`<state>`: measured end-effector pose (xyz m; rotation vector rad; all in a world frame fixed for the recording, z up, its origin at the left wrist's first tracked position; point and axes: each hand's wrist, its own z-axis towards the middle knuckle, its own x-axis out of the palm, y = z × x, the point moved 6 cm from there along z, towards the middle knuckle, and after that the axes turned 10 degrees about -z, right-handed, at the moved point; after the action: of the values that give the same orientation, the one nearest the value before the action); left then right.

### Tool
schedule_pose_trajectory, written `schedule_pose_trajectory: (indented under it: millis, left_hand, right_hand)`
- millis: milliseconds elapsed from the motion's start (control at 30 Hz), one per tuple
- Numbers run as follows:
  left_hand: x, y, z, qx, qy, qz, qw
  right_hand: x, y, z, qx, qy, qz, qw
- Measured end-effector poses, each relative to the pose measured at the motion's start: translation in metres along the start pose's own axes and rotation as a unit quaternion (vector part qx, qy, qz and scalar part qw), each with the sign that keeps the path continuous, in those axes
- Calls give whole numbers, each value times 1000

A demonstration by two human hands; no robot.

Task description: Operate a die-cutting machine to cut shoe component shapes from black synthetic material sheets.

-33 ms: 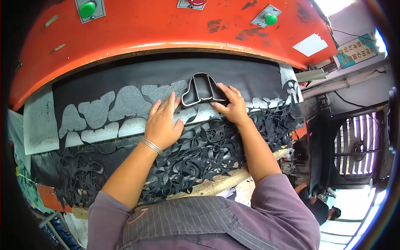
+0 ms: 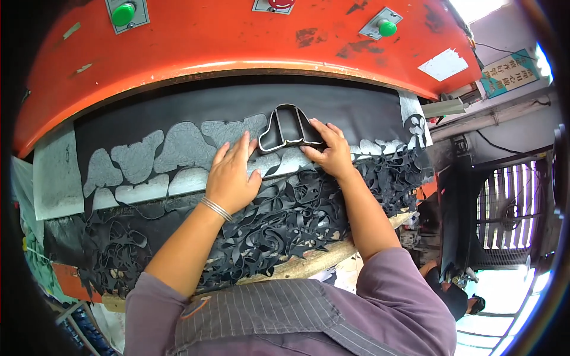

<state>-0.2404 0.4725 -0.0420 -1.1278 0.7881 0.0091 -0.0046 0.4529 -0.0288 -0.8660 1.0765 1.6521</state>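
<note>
While my left hand (image 2: 230, 177) is lying open and flat on the black sheet (image 2: 237, 110), my right hand (image 2: 330, 149) is gripping the lower right edge of the metal cutter (image 2: 289, 129). It is sitting on the sheet under the orange press (image 2: 237, 41), above the tangled scraps (image 2: 285, 219).

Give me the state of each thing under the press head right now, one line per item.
Metal cutting die: lying flat on the black sheet, right hand on its edge.
Black sheet: spread flat, many shapes already cut out.
Scrap offcuts: tangled heap at the near edge.
Left hand: palm flat on the sheet, beside the die.
Right hand: fingers resting on the die.
Orange press head: raised above the sheet.
</note>
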Motion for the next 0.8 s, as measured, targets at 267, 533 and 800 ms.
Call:
schedule_pose_trajectory:
  millis: [267, 533, 800]
  left_hand:
    - [-4, 0, -5, 17, -48, 45, 998]
    - [-16, 1, -16, 2, -92, 37, 995]
    - [-197, -108, -59, 255, -504, 169, 808]
  right_hand:
    - [2, 10, 2, -38, -38, -29, 998]
    - [-6, 25, -3, -47, -45, -43, 997]
    - [-183, 49, 47, -58, -476, -77, 874]
